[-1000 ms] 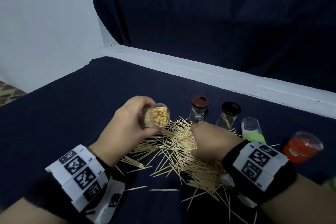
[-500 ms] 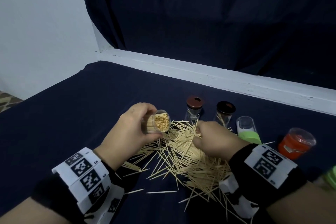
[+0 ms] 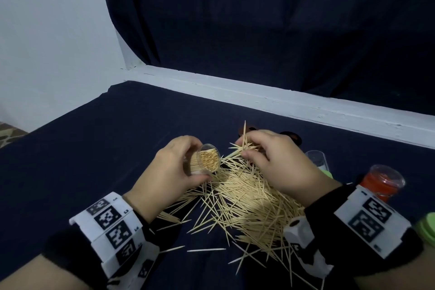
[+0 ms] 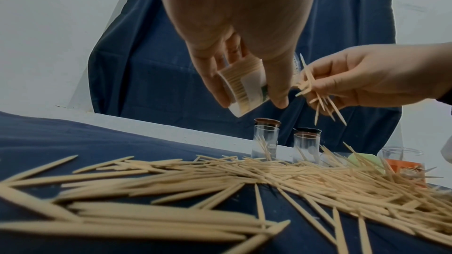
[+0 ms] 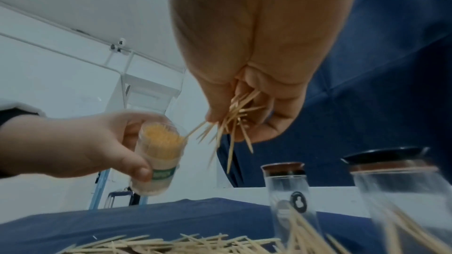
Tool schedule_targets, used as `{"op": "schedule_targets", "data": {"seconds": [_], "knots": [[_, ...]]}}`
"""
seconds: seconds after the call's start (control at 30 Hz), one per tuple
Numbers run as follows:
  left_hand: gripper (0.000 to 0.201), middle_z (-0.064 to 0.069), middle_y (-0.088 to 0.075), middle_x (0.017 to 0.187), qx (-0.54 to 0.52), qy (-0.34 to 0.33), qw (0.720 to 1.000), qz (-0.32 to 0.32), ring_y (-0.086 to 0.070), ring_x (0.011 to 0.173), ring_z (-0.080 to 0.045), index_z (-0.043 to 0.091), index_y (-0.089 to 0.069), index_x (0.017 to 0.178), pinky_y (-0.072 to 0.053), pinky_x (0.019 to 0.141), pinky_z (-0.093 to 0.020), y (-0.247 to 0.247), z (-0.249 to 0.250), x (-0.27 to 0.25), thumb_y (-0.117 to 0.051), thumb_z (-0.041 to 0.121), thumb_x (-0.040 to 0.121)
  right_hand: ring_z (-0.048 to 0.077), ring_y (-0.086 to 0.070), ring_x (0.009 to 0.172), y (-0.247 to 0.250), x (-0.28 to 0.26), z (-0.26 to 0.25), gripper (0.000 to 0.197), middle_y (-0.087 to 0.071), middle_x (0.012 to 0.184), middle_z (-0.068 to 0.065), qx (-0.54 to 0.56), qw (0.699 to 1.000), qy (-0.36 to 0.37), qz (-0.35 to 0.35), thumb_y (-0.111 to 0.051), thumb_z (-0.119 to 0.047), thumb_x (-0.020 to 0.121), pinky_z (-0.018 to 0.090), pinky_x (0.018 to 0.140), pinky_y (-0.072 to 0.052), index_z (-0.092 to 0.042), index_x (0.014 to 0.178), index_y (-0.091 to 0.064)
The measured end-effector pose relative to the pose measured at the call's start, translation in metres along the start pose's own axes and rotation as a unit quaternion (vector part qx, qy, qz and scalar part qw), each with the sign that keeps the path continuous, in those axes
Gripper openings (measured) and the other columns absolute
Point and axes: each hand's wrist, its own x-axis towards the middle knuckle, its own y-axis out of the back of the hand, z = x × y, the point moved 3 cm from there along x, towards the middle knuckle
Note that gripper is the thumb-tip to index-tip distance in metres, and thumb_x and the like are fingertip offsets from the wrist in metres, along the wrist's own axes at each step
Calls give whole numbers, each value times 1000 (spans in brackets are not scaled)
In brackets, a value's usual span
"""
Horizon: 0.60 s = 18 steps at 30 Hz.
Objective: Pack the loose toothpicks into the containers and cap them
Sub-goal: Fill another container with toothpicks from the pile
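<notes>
Filling step. Your left hand (image 3: 173, 172) gripped the nearly full toothpick container (image 3: 207, 161), tilted with its open mouth toward your right hand (image 3: 280, 165), which pinched a splayed bunch of toothpicks (image 4: 315, 88) just beside the rim. The next move probably called for aligning the bunch before feeding it in, as little room was left. The loose pile (image 3: 249, 202) lay on the dark cloth (image 3: 94, 148) below both hands, short of the capped jars (image 4: 266, 140).

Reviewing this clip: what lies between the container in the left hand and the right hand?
Only the pinched bunch of toothpicks poking from the right hand toward the container held by the left hand; their tips stop just short of its mouth in the right wrist view.
</notes>
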Motion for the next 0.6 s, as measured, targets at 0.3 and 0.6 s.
{"op": "schedule_targets", "data": {"seconds": [0.3,0.6], "knots": [[54,16,-56,100,2,-18,1000,-16,-53,95,3,30,-56,103,-40,77,-6,-6,0,0,-88,31,60,14,-56,95,-18,4,-12,20,-60,100,-3,-48,994,88,47,-58,-24,93,33,84,-45,-17,108,-68],[56,18,-56,100,3,-24,999,-27,-53,94,5,27,-58,108,-40,77,-6,-10,4,-1,-87,35,61,3,-48,92,-32,-2,-17,33,-40,104,-9,-6,995,88,40,-50,-7,94,18,83,-39,-20,124,-58]]}}
